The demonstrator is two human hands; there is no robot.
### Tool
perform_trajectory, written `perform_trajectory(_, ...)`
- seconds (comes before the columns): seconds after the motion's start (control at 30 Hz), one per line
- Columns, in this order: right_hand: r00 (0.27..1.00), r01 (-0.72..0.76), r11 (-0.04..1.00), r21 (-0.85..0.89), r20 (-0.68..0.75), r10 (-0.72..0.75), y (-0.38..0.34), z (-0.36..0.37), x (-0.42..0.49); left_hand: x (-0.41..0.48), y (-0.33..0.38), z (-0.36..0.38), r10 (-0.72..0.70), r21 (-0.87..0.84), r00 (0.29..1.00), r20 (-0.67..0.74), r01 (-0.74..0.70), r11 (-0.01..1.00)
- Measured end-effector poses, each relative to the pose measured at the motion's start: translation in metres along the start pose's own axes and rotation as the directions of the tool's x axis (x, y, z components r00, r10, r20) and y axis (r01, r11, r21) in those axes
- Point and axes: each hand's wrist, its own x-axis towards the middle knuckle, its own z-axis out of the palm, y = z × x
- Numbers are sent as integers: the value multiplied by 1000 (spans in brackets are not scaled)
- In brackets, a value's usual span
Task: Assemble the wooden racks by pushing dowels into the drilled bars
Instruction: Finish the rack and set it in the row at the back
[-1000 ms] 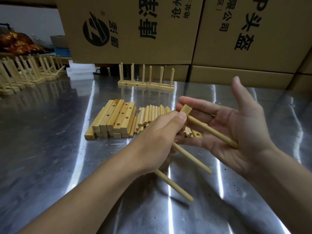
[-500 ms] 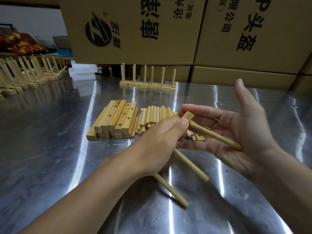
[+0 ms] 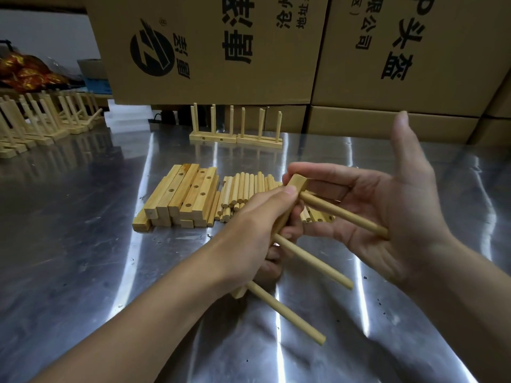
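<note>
Left hand point(image 3: 257, 230): my fingers are curled round the bar point(image 3: 297, 183), thumb tip near its upper end.
Right hand point(image 3: 401, 217): I hold it flat, fingers straight, thumb up; the palm meets the free end of the top dowel point(image 3: 343, 214).
Bar: tilted, held above the table point(image 3: 83, 244) between my hands.
Other dowels: middle dowel point(image 3: 312, 261) and lowest dowel point(image 3: 287, 313) jut from the bar toward my right, free ends untouched.
Stock: drilled bars point(image 3: 182, 197) stacked beyond my hands, loose dowels point(image 3: 243, 189) just beside them.
Back edge: two finished racks point(image 3: 236, 136) upright before cardboard boxes point(image 3: 221, 51).
</note>
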Motion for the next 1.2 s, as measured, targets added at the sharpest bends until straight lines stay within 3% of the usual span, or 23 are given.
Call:
perform_trajectory(0.17,983,98,987,-126,-142,-116,6,8,-2,2,2,0,-29,-212,999,45,38,976)
perform_trajectory(0.37,927,55,920,-389,-323,-192,13,9,2,3,4,1,75,20,996,-52,-74,997)
perform_trajectory(0.47,946,31,903,-429,-278,-165,16,9,3,4,2,2,149,142,987,-67,-138,980)
perform_trajectory(0.57,966,59,906,-419,-205,-158,18,8,3,5,1,-2,137,142,988,-66,-127,982)
perform_trajectory(0.7,967,146,871,-469,-119,-225,15,5,3,10,-2,-9,38,-45,998,-41,-40,998)
perform_trajectory(0.87,953,213,843,-494,-87,-292,10,4,4,19,-1,-16,-85,-299,994,73,103,949)
perform_trajectory(1.0,921,273,861,-430,-142,-363,10,3,5,10,1,-18,-47,-341,989,143,93,936)
perform_trajectory(1.2,851,397,840,-369,-196,-488,13,4,7,6,5,-16,-38,-362,990,136,85,928)
